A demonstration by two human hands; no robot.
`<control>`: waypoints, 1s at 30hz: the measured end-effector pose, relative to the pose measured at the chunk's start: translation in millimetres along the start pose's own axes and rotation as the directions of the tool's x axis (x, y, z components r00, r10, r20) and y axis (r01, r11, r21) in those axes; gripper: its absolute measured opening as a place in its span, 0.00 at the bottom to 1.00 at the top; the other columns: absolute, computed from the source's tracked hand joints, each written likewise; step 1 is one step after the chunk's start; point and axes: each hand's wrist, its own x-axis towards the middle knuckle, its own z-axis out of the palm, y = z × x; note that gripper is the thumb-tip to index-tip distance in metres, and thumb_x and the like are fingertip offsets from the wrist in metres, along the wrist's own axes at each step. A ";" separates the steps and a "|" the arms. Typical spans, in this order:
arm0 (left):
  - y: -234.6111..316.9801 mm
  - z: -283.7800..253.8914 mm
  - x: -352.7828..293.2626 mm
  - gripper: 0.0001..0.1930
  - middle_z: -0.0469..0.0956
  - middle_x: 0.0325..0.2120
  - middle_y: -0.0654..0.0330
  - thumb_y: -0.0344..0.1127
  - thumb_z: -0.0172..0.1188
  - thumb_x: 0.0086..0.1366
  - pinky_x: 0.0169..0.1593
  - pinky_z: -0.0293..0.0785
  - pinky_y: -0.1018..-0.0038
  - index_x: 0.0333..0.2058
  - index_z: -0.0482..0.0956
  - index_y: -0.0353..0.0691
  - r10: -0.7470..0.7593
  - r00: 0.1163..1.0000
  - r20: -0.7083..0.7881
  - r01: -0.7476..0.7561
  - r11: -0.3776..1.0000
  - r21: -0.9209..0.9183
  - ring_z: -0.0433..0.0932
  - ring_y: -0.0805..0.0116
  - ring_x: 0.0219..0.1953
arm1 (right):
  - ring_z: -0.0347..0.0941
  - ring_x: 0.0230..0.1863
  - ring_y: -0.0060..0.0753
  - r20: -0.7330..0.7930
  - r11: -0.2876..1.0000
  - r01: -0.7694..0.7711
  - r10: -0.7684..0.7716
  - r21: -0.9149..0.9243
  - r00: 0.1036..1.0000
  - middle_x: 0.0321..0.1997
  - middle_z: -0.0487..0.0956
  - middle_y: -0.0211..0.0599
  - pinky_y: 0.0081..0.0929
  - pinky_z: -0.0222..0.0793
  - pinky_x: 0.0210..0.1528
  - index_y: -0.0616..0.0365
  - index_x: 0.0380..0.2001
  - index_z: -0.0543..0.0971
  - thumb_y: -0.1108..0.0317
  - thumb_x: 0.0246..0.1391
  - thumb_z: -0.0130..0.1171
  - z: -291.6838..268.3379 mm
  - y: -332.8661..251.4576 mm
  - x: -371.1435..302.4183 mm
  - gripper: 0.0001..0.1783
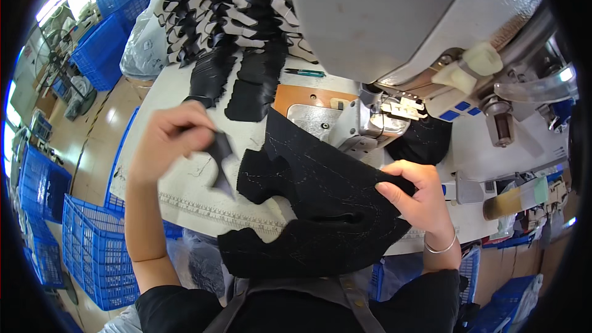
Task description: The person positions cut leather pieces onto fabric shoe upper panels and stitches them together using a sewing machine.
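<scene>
A large black cut fabric piece (345,185) with curved notches and a slit lies across the table's front edge and hangs toward my lap. My right hand (416,194) pinches its right edge between thumb and fingers. Over the table's left part, my left hand (176,139) is closed on a small dark cut piece (222,160), smeared by motion. This small piece hangs just left of the big black one, apart from it. Beyond the fabric stands the sewing machine's head (364,120), its needle area partly hidden.
Stacks of black pieces (256,86) and rows of black and pale cut pieces (237,12) cover the table's far left. A teal pen (305,72) lies near them. A ruler strip (216,213) runs along the front edge. Blue crates (98,253) stand on the floor at left.
</scene>
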 end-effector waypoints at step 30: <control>32.4 125.7 55.8 0.11 0.77 0.21 0.60 0.29 0.70 0.52 0.28 0.67 0.74 0.36 0.84 0.39 0.568 0.805 0.169 -0.588 0.730 0.347 0.73 0.66 0.23 | 0.72 0.22 0.23 -0.109 0.978 0.177 -0.164 0.114 0.980 0.24 0.79 0.39 0.20 0.68 0.28 0.65 0.34 0.80 0.70 0.51 0.66 8.9 -6.4 19.0 0.10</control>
